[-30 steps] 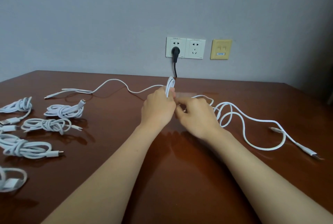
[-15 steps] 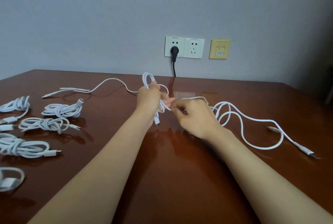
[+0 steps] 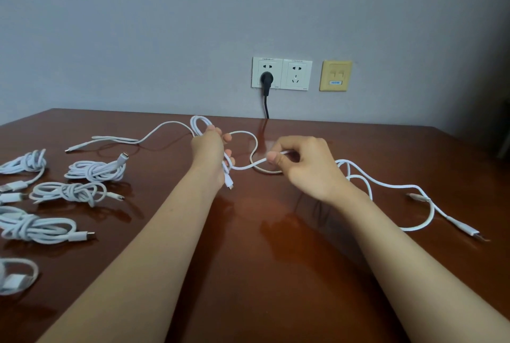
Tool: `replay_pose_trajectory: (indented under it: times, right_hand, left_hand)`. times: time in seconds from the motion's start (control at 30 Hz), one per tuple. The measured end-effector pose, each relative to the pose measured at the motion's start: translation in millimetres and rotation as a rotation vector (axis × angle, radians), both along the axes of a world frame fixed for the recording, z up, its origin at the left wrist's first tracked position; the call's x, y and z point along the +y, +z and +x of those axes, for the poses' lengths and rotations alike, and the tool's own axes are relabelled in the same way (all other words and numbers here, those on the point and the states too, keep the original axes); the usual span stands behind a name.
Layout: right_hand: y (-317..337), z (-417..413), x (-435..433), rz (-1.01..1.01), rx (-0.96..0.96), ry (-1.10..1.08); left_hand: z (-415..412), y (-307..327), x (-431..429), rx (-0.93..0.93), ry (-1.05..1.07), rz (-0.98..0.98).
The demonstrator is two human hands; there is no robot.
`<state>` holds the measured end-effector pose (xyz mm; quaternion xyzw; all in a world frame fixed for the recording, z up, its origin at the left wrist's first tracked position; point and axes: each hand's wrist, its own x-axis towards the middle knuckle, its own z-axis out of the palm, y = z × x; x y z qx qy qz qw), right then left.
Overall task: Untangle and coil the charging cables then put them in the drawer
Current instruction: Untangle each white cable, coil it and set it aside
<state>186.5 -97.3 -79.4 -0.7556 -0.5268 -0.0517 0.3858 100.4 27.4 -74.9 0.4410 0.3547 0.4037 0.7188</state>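
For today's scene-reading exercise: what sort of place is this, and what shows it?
Probably a home or office room: a polished wooden table against a plain grey wall, wall sockets with a black plug in one, and a yellowed network port plate.

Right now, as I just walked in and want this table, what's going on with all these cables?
A person is coiling a white cable. The left hand holds several loops of it above the table, and the right hand pinches the stretch running between them. More loose cable trails to the right. Several coiled bundles lie on the left. No drawer is in view.
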Motion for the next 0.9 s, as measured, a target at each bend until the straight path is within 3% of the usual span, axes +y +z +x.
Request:
replay_pose_trajectory:
  times: [0.33, 0.43, 0.57, 0.73, 0.8, 0.9]
  right_hand:
    - [0.2, -15.9, 6.6, 0.109, 0.061, 0.202]
    - [-2.0, -16.8, 8.9, 0.150, 0.141, 0.228]
    - [-4.7, -15.6, 8.9, 0.227, 0.225, 0.158]
    - [0.6, -13.2, 7.3, 0.310, 0.368, 0.083]
    - [1.2, -12.1, 6.0, 0.333, 0.443, 0.113]
    - [-1.9, -7.0, 6.6, 0.329, 0.407, 0.071]
  left_hand:
    - [5.9, -5.4, -4.9, 0.176, -0.114, 0.187]
    - [9.3, -9.6, -11.0, 0.170, -0.311, 0.212]
    - [6.9, -10.2, -21.1, 0.022, -0.695, 0.068]
    - [6.5, -2.1, -27.8, 0.009, -0.788, -0.030]
    - [7.7, -0.3, -30.3, 0.033, -0.815, -0.011]
    - [7.5, -0.7, -30.9, 0.105, -0.858, 0.071]
